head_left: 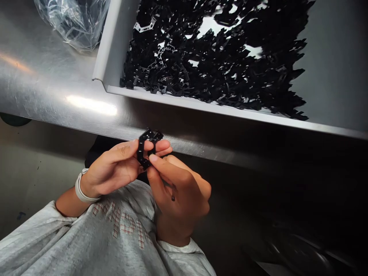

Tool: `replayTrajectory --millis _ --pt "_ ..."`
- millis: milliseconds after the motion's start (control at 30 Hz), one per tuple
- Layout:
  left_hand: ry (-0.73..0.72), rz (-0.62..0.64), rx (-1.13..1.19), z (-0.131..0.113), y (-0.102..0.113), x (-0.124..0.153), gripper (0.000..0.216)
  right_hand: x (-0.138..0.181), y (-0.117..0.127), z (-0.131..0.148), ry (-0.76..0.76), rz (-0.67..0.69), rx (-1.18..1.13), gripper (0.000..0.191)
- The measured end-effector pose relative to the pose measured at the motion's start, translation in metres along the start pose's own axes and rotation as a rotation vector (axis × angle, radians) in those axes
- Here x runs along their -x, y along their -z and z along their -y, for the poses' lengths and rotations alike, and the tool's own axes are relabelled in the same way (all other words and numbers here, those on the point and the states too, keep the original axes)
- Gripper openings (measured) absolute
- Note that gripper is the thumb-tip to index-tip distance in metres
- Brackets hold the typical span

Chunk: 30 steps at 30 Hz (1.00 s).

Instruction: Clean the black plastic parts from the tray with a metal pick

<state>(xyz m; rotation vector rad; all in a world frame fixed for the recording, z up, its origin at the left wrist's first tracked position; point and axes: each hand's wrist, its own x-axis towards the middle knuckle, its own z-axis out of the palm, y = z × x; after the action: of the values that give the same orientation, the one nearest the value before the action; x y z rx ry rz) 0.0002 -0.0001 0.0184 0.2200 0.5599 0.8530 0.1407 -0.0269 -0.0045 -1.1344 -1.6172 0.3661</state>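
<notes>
A small black plastic part [144, 147] with an angular, open frame shape is held just below the steel table's front edge. My left hand [115, 168] pinches it from the left between thumb and fingers. My right hand [178, 191] grips its lower end from the right with thumb and fingertip. Both hands sit close together above my grey sweatshirt. A white band is on my left wrist.
A grey tray [115, 50] on the steel table [57, 96] holds a heap of many similar black plastic parts [230, 57]. A crumpled clear plastic bag [74, 21] lies at the back left. The floor below the table is dark.
</notes>
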Motion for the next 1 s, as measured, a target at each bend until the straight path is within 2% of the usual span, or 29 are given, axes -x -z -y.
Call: replayTrajectory --millis 167,367,567,700,800,1000 --pt "0.032 0.015 0.043 0.000 0.000 -0.001 0.012 0.002 0.000 0.001 0.026 -0.037 -0.009 0.027" --pt "0.060 0.023 0.101 0.001 0.000 -0.004 0.013 -0.001 -0.002 0.004 -0.037 -0.055 -0.014 0.028" --pt "0.053 -0.002 0.088 0.001 -0.002 -0.005 0.015 -0.004 -0.001 0.000 0.018 0.008 0.004 0.021" --pt "0.007 -0.077 0.027 0.000 -0.006 -0.005 0.014 -0.005 0.000 0.002 0.049 0.017 0.092 0.014" --pt "-0.039 -0.118 -0.077 0.001 -0.009 -0.004 0.015 -0.007 -0.002 0.003 0.084 0.027 0.181 0.018" --pt "-0.104 -0.161 -0.168 0.003 -0.008 -0.001 0.017 -0.005 -0.005 0.003 0.056 0.057 0.109 0.027"
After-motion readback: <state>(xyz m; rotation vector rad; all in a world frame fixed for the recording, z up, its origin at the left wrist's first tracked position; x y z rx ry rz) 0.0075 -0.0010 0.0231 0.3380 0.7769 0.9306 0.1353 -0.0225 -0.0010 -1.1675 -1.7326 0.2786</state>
